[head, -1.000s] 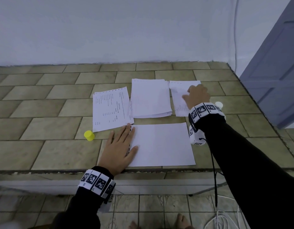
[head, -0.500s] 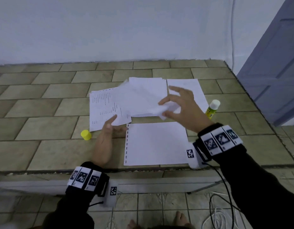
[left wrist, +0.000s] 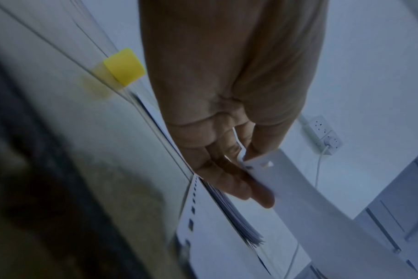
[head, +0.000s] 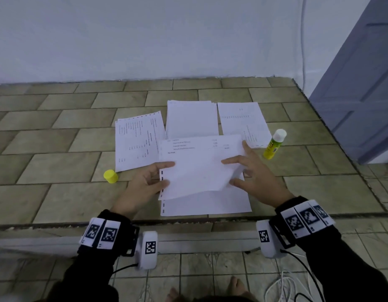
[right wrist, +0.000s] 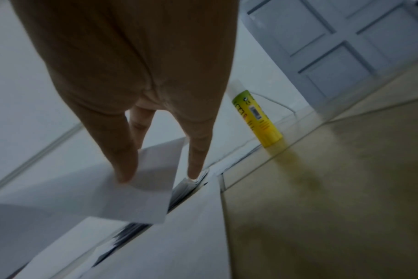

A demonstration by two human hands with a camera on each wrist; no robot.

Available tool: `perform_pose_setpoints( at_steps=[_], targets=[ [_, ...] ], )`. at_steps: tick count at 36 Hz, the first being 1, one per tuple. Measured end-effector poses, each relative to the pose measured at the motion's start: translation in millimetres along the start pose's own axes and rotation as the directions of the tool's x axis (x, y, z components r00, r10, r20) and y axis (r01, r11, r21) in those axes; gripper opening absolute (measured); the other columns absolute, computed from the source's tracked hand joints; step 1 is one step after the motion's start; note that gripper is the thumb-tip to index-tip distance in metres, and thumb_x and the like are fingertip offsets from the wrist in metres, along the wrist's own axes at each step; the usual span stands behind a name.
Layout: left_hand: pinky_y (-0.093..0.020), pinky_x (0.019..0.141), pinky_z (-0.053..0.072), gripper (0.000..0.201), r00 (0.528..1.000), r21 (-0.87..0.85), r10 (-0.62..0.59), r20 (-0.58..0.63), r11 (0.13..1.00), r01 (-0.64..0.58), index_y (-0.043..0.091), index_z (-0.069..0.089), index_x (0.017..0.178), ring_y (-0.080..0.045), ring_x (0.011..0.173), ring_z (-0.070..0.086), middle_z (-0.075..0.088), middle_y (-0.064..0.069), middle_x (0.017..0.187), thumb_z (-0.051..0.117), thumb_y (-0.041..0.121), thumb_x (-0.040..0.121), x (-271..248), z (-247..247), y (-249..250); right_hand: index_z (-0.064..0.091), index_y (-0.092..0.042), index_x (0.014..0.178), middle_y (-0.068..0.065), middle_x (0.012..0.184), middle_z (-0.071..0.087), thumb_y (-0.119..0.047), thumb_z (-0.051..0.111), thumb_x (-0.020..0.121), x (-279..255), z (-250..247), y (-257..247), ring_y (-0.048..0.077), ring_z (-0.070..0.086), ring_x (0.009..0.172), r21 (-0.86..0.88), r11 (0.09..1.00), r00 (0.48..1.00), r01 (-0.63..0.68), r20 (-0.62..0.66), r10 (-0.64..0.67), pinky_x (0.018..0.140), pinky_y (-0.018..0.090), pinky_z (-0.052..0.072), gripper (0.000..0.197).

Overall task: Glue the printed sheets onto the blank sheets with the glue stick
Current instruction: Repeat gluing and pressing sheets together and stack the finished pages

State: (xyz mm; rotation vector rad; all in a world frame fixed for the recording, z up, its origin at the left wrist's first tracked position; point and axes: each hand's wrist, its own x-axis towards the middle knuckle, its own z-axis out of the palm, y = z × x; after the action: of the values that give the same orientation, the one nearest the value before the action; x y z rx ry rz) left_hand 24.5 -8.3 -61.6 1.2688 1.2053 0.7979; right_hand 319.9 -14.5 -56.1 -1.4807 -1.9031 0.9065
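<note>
a second ago my right hand [head: 255, 179] was reaching to the far right pile [head: 243, 125] and my left hand [head: 145, 184] lay flat on the blank sheet [head: 208, 203]. now both hands hold one printed sheet [head: 199, 164] in the air above that blank sheet, print side up.

left hand: thumb on top and fingers [left wrist: 239, 186] underneath, clamped on the punched left edge. right hand: thumb and fingers pinching the right edge, where a corner curls under.

the blank sheet lies at the near edge of the tiled surface [head: 57, 192], its punched strip to the left. the glue stick [head: 273, 144] stands upright and uncapped, right of the sheets. its yellow cap [head: 110, 176] sits well apart, to the left.

judgement: the sheet has been taken from its pile and is being lined up. next i lower it and press it down.

not readable: whether glue is already on the blank sheet. the underside of the held sheet is hidden. both wrist views are dim and blurred. the printed text is too small to read.
</note>
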Motion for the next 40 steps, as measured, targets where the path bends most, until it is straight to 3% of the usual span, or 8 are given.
perform_pose_setpoints(
  at_steps=[5,7,11,13,17,20,24,40],
  targets=[
    [-0.026,0.086,0.056,0.041,1.000,0.005,0.014,-0.002,1.000,-0.014,0.020,0.063,0.127,-0.018,0.102,0.068,0.072,-0.003,0.116,0.056,-0.005,0.094,1,-3,-1,0.064,-0.027,0.104,0.003,0.124,0.059,0.000,0.064,0.088,-1,-5,2,0.011,0.065,0.095,0.277,0.950,0.974,-0.145,-0.132,0.187,0.075,0.017,0.053,0.031],
    [-0.023,0.082,0.055,0.041,1.000,0.025,0.023,-0.006,0.999,-0.023,0.020,0.064,0.125,-0.015,0.096,0.068,0.073,-0.001,0.110,0.056,-0.005,0.094,2,-4,-2,0.065,-0.029,0.097,0.006,0.092,0.066,-0.002,0.065,0.088,0,-8,4,0.021,0.065,0.077,0.295,0.936,0.960,-0.193,-0.142,0.242,0.065,0.021,0.052,0.028],
    [-0.032,0.092,0.055,0.032,0.999,0.071,0.014,-0.044,0.997,-0.011,0.025,0.068,0.120,-0.025,0.105,0.068,0.071,-0.010,0.115,0.061,0.006,0.095,4,-3,-6,0.069,-0.024,0.095,0.013,0.088,0.063,-0.007,0.073,0.082,0,-8,11,0.013,0.054,0.067,0.121,0.968,0.962,-0.220,-0.139,0.236,0.067,0.018,0.046,0.022],
    [-0.039,0.095,0.054,0.028,0.998,0.164,0.015,-0.054,0.986,-0.006,0.034,0.070,0.115,-0.032,0.098,0.068,0.071,-0.017,0.105,0.066,0.016,0.094,7,-2,-11,0.070,-0.021,0.098,0.014,0.084,0.066,-0.008,0.074,0.080,-1,-6,9,0.011,0.053,0.065,0.040,0.973,0.963,-0.229,-0.138,0.232,0.066,0.016,0.043,0.022],
    [-0.007,0.059,0.040,0.032,0.991,0.368,0.112,-0.071,0.926,-0.078,0.028,0.066,0.110,0.002,0.056,0.053,0.057,0.024,0.055,0.064,0.001,0.092,8,4,-16,0.070,-0.014,0.105,-0.016,0.079,0.055,-0.008,0.073,0.082,-5,1,6,0.001,0.053,0.071,-0.109,0.954,0.957,-0.278,-0.122,0.265,0.058,0.001,0.038,0.025],
    [-0.003,0.057,0.037,0.032,0.984,0.463,0.171,-0.055,0.877,-0.127,0.018,0.067,0.114,0.010,0.057,0.051,0.054,0.032,0.054,0.065,-0.003,0.090,6,7,-15,0.067,-0.015,0.110,-0.004,0.090,0.061,-0.010,0.072,0.083,-8,4,4,0.011,0.057,0.081,-0.196,0.934,0.954,-0.298,-0.093,0.284,0.062,-0.001,0.038,0.028],
    [-0.006,0.054,0.035,0.030,0.982,0.519,0.177,-0.064,0.846,-0.119,0.015,0.070,0.115,0.002,0.054,0.047,0.042,0.013,0.056,0.069,0.001,0.088,8,6,-17,0.066,-0.016,0.111,0.007,0.103,0.060,-0.010,0.071,0.083,-9,7,3,0.016,0.056,0.088,-0.239,0.926,0.956,-0.292,-0.075,0.282,0.064,0.001,0.038,0.029],
    [-0.006,0.063,0.041,0.033,0.982,0.509,0.163,-0.099,0.856,-0.091,0.033,0.067,0.101,0.005,0.068,0.057,0.064,0.011,0.074,0.077,0.009,0.082,7,3,-25,0.068,-0.019,0.110,-0.003,0.098,0.056,-0.007,0.074,0.079,-12,4,14,0.002,0.054,0.077,-0.160,0.944,0.958,-0.287,-0.031,0.286,0.066,-0.002,0.039,0.033]
  ],
)
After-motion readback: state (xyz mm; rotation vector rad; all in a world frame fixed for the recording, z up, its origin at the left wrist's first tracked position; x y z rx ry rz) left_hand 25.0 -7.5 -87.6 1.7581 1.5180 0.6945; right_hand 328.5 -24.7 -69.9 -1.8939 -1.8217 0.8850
